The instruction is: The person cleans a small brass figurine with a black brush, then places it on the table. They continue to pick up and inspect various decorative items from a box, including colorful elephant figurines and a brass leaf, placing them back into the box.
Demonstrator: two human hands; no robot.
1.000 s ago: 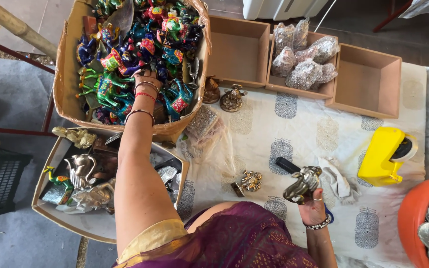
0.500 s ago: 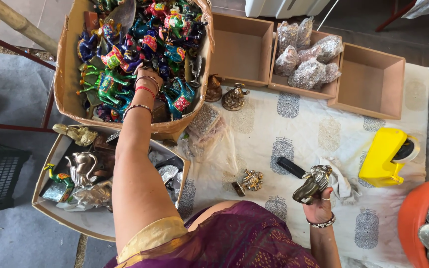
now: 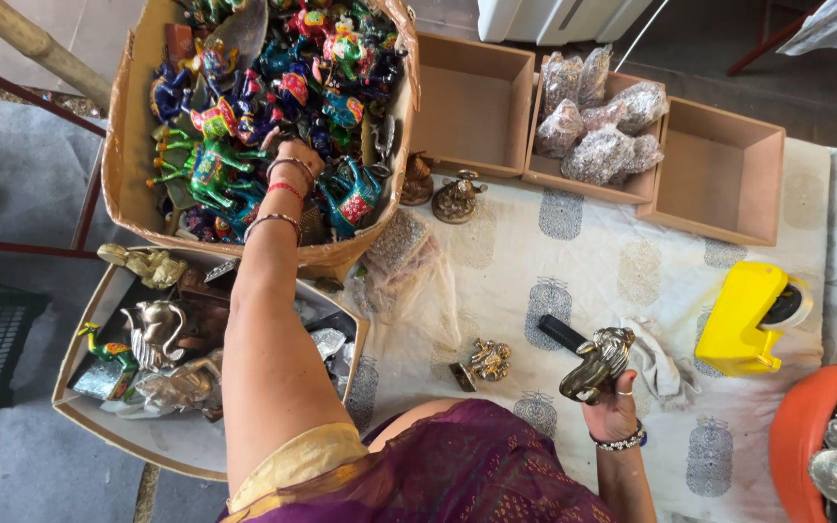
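Brass animal figurine (image 3: 597, 364) clamped in right hand (image 3: 615, 412), above printed cloth (image 3: 535, 291). Judged heavy, rigid, smooth; best held round body. Left hand (image 3: 294, 163) buried among painted toy animals (image 3: 244, 126) in carton (image 3: 133, 174); closure cannot be told.

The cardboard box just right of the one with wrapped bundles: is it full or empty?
Empty. The box shows only its bare brown floor and walls, unlike its neighbour holding wrapped bundles.

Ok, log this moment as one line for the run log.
left hand: reaching into box of painted animal figurines | right hand: holding metal animal figurine | surface: printed cloth
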